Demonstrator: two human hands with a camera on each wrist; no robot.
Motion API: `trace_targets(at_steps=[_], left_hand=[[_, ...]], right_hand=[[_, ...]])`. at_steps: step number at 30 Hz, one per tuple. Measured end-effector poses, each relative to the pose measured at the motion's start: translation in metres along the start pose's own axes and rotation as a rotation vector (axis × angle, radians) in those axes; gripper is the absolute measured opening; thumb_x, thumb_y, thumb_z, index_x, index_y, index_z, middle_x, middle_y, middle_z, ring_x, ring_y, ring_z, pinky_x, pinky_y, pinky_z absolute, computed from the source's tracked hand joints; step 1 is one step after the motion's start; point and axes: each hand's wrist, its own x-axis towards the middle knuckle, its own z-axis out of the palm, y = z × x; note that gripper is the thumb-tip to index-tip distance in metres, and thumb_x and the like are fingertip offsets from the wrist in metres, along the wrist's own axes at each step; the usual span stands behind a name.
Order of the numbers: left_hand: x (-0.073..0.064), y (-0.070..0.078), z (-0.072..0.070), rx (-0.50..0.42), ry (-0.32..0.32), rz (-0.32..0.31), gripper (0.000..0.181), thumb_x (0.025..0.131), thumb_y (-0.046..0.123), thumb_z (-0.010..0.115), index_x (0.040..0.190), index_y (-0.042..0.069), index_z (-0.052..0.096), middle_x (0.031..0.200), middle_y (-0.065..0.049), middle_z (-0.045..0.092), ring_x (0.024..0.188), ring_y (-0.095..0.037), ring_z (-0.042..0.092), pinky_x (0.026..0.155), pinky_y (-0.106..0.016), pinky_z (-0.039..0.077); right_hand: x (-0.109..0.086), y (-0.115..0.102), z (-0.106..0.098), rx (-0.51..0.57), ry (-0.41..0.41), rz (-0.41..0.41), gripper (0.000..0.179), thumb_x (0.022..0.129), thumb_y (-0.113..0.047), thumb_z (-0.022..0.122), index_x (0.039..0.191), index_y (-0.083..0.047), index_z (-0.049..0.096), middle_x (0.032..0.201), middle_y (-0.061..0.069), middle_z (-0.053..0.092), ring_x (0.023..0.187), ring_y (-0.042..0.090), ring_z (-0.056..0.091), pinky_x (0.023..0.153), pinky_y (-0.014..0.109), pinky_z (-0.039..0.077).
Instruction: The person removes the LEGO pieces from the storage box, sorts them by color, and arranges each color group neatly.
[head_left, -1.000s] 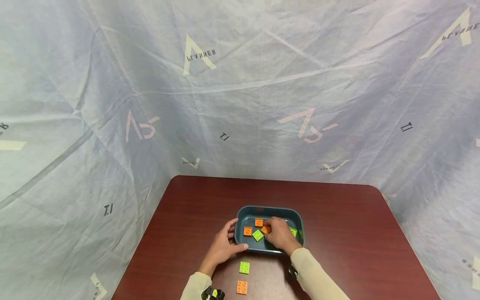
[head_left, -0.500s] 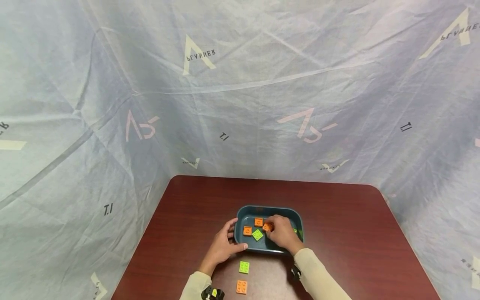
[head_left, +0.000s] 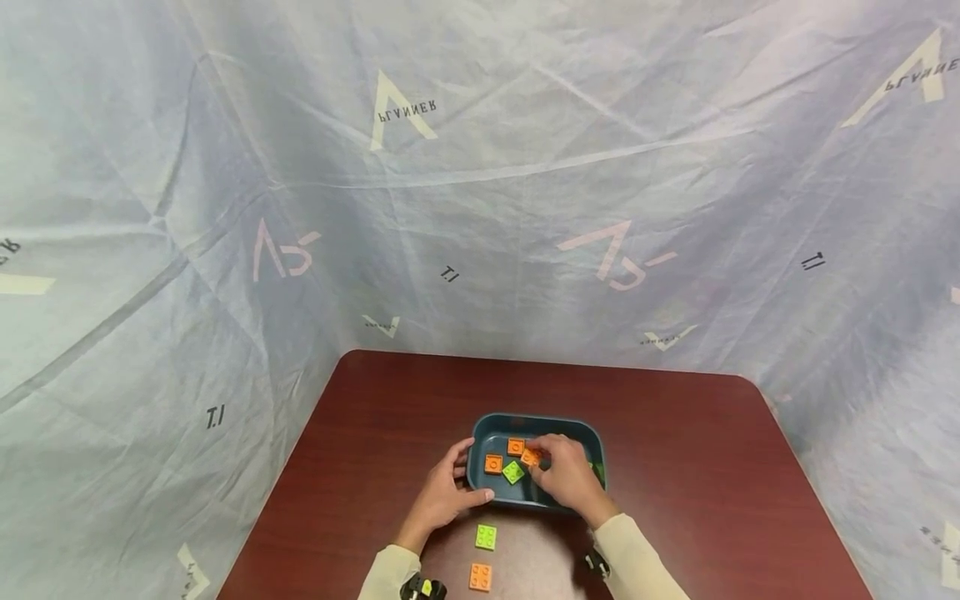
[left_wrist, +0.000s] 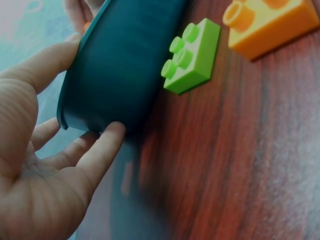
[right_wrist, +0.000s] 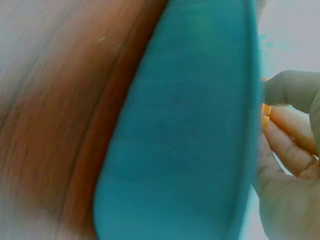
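The left grip (head_left: pixel 441 496) holds the end of the tray (left_wrist: pixel 122 55) and should brace it lightly; inside, a green block (head_left: pixel 513 473) lies left of the orange block (head_left: pixel 529 457) pinched in the right grip (head_left: pixel 566 473), which should hold it squarely.

printed sheeting (head_left: pixel 487 117) around a table (head_left: pixel 697 467) makes a booth.

A teal tray (head_left: pixel 521 492) surrounds the pinched orange block (head_left: pixel 529 457).
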Motion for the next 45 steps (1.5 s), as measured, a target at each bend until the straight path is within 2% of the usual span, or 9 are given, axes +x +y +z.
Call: trace_targets(at_steps=[6,14,20,26,30,33,37,41,45], left_hand=[[0.001,-0.001,-0.002,-0.008,-0.003,0.001,0.094,0.088,0.027,0.09,0.165,0.021,0.037,0.15,-0.016,0.056,0.128,-0.034,0.064,0.098,-0.047,0.059],[-0.001,-0.001,-0.001,0.005,-0.011,-0.002,0.095,0.088,0.029,0.09,0.165,0.02,0.036,0.149,-0.017,0.056,0.125,-0.032,0.065,0.095,-0.041,0.06],[0.001,0.0,-0.001,-0.004,-0.017,0.023,0.095,0.088,0.026,0.089,0.166,0.018,0.035,0.149,-0.018,0.055,0.128,-0.035,0.063,0.098,-0.044,0.059],[0.002,0.0,-0.001,-0.016,-0.012,0.011,0.096,0.087,0.025,0.091,0.165,0.019,0.037,0.149,-0.017,0.056,0.127,-0.034,0.064,0.098,-0.046,0.059],[0.001,0.0,0.0,-0.013,-0.005,0.008,0.096,0.085,0.024,0.092,0.164,0.019,0.038,0.148,-0.018,0.057,0.125,-0.033,0.065,0.098,-0.046,0.059],[0.0,0.001,-0.001,-0.006,0.001,0.008,0.096,0.085,0.024,0.092,0.164,0.019,0.038,0.148,-0.018,0.057,0.126,-0.034,0.065,0.098,-0.046,0.059],[0.0,0.001,-0.001,-0.001,0.004,0.007,0.096,0.085,0.025,0.092,0.164,0.019,0.038,0.148,-0.018,0.057,0.127,-0.034,0.065,0.098,-0.046,0.059],[0.0,0.001,-0.001,-0.003,-0.002,0.0,0.096,0.085,0.026,0.092,0.164,0.019,0.038,0.148,-0.017,0.057,0.126,-0.033,0.065,0.097,-0.045,0.06],[-0.001,0.001,-0.001,0.006,-0.005,0.002,0.096,0.086,0.027,0.091,0.165,0.02,0.037,0.147,-0.017,0.057,0.126,-0.033,0.065,0.096,-0.044,0.06]], right_hand=[[-0.009,-0.016,-0.009,-0.027,0.009,-0.074,0.039,0.081,-0.009,0.09,0.118,-0.011,0.08,0.115,0.001,0.078,0.099,0.017,0.07,0.087,0.043,0.059],[-0.02,-0.029,-0.014,0.018,-0.035,-0.075,0.038,0.082,-0.01,0.088,0.118,-0.016,0.08,0.118,-0.002,0.076,0.101,0.016,0.072,0.079,0.031,0.062],[-0.029,-0.036,-0.016,-0.021,-0.026,-0.104,0.037,0.082,-0.01,0.088,0.117,-0.015,0.08,0.115,-0.004,0.077,0.099,0.012,0.069,0.081,0.031,0.059],[-0.044,-0.041,-0.013,-0.026,-0.023,-0.132,0.035,0.08,-0.01,0.09,0.113,-0.015,0.08,0.11,-0.007,0.077,0.095,0.009,0.067,0.08,0.032,0.059],[-0.053,-0.043,-0.009,-0.024,-0.031,-0.141,0.035,0.08,-0.012,0.09,0.113,-0.018,0.08,0.11,-0.009,0.076,0.1,0.008,0.068,0.087,0.037,0.06],[-0.059,-0.045,-0.007,-0.003,-0.065,-0.133,0.035,0.082,-0.012,0.089,0.115,-0.019,0.079,0.111,-0.012,0.075,0.103,0.007,0.068,0.09,0.038,0.061],[-0.07,-0.046,-0.003,0.04,-0.13,-0.134,0.033,0.085,-0.013,0.087,0.117,-0.017,0.079,0.112,-0.011,0.075,0.103,0.007,0.067,0.086,0.032,0.061],[-0.079,-0.045,0.002,0.07,-0.214,-0.141,0.033,0.086,-0.015,0.086,0.118,-0.014,0.079,0.112,-0.009,0.074,0.102,0.006,0.067,0.085,0.031,0.06],[-0.086,-0.045,0.006,0.107,-0.319,-0.1,0.034,0.088,-0.018,0.085,0.121,-0.013,0.078,0.112,-0.01,0.073,0.1,0.0,0.064,0.085,0.029,0.059]])
